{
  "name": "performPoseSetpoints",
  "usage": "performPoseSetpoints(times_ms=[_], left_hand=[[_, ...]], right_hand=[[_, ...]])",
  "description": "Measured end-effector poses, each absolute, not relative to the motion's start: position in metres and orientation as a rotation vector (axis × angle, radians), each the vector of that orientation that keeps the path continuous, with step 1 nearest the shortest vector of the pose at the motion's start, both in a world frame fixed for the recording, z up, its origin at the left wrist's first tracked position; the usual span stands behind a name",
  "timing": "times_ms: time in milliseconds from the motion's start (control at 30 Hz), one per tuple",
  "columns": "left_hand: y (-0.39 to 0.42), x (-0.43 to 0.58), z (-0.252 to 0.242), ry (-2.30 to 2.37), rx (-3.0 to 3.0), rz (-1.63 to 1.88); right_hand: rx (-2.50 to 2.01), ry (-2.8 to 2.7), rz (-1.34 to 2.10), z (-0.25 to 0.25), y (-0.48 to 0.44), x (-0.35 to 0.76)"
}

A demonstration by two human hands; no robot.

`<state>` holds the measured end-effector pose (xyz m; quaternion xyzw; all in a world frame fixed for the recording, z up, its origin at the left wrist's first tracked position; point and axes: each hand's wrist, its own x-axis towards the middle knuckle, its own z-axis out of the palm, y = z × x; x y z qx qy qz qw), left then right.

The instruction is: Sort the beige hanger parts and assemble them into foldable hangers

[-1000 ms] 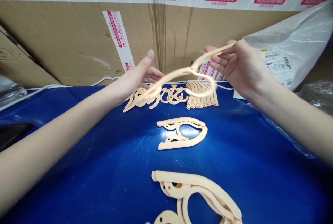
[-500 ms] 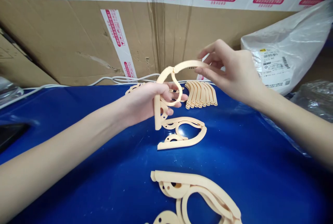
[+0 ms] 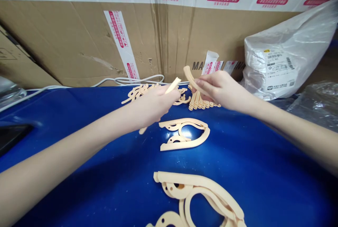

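Note:
My left hand (image 3: 154, 105) is closed round a straight cream plastic strip (image 3: 173, 84) whose ends stick out above and below the fist. My right hand (image 3: 220, 89) pinches a curved cream plastic piece (image 3: 188, 75) just above a neat row of similar curved strips (image 3: 201, 103). The two held pieces are apart. On the blue sheet (image 3: 79, 121) below my hands lies a folded cream hanger-like part (image 3: 185, 134). A pile of tangled cream pieces (image 3: 137, 92) lies behind my left hand.
A stack of cream parts (image 3: 200, 197) lies at the near edge. A large taped cardboard box (image 3: 79, 37) walls off the back. A white plastic bag (image 3: 287, 54) with a label sits at the right. White cables (image 3: 118, 80) run along the box's foot.
The cream part held stretched between both hands has come apart into two pieces, one in each hand. Both hands have dropped lower, towards the piles at the back of the sheet.

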<state>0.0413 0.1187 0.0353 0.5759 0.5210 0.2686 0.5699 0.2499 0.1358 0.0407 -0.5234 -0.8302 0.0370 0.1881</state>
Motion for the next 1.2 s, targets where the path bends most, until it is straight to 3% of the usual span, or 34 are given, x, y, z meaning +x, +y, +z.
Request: performPoseSetpoints(times_ms=[400, 633, 1200], left_hand=[[0.145, 0.062, 0.036, 1.318, 1.742, 0.468], [0.175, 0.079, 0.021, 1.106, 1.613, 0.494], [0.190, 0.085, 0.014, 1.128, 1.513, 0.505]], right_hand=[[-2.068, -2.083, 0.212, 0.020, 0.202, 0.301], [-2.106, -2.179, 0.139, 0.014, 0.204, 0.305], [-2.031, -2.251, 0.091, 0.007, 0.207, 0.300]])
